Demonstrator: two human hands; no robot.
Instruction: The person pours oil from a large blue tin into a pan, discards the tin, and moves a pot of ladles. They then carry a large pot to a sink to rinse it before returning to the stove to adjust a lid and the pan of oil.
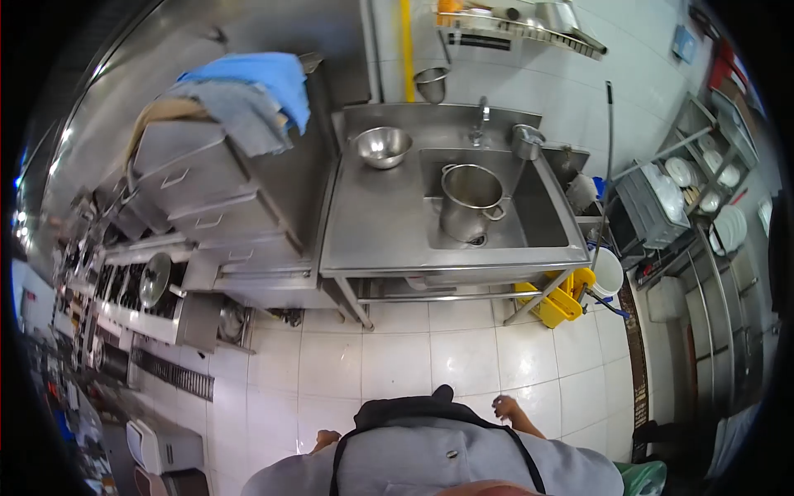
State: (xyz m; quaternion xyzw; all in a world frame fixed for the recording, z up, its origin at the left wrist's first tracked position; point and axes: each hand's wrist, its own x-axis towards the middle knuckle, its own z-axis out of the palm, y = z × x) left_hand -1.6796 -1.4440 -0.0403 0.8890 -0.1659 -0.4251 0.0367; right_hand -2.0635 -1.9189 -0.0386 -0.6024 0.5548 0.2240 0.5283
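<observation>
My left hand point(327, 438) hangs low beside my body, over the tiled floor. It is small in view and partly hidden by my sleeve and side, so its fingers cannot be made out. On the other side my right hand point(504, 407) hangs with loosely bent fingers and nothing visible in it. Both are away from the steel sink unit point(376, 215) ahead. A tall two-handled pot point(471, 217) stands upright in the basin, its top uncovered. A steel bowl point(384, 147) rests on the drainboard to its left. The faucet point(480, 120) rises behind the basin.
Left stand a steel drawer cabinet point(211, 194) topped with blue and grey cloths point(248, 91), and a stove point(124, 285) with a glass lid. Yellow plastic equipment point(558, 302) and a white bucket point(607, 273) sit under the sink's right end. A dish rack point(715, 165) is at right.
</observation>
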